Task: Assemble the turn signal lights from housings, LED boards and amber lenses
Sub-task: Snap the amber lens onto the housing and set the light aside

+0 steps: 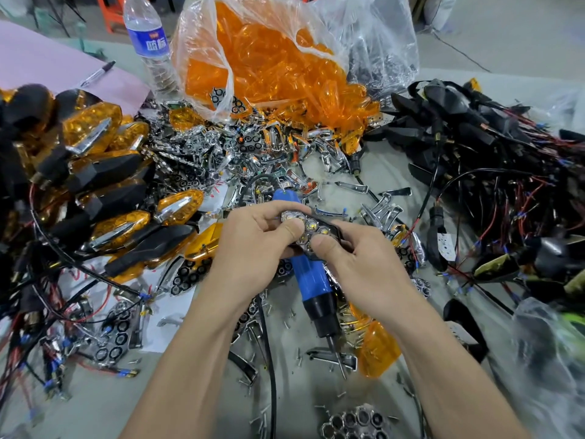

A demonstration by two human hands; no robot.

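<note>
At far left on the table, finished turn signals (104, 223), amber and black, lie heaped with wires trailing. Behind them a marker pen (98, 72) rests on a pink sheet (47, 55). A water bottle (152, 42) stands beside it; its blue label bears white Chinese characters too blurred to read. Next, a clear bag (196, 36) spills amber lenses (269, 71) onto a heap of chrome reflectors (202, 144). At centre the left hand (253, 245) and right hand (357, 258) both grip one black housing (335, 229), thumbs pressing its honeycomb insert (308, 226). A blue electric screwdriver (304, 274) lies beneath the hands, partly hidden. Rightward, a loose lens (378, 353); then wired housings (474, 147) in a tangle.
</note>
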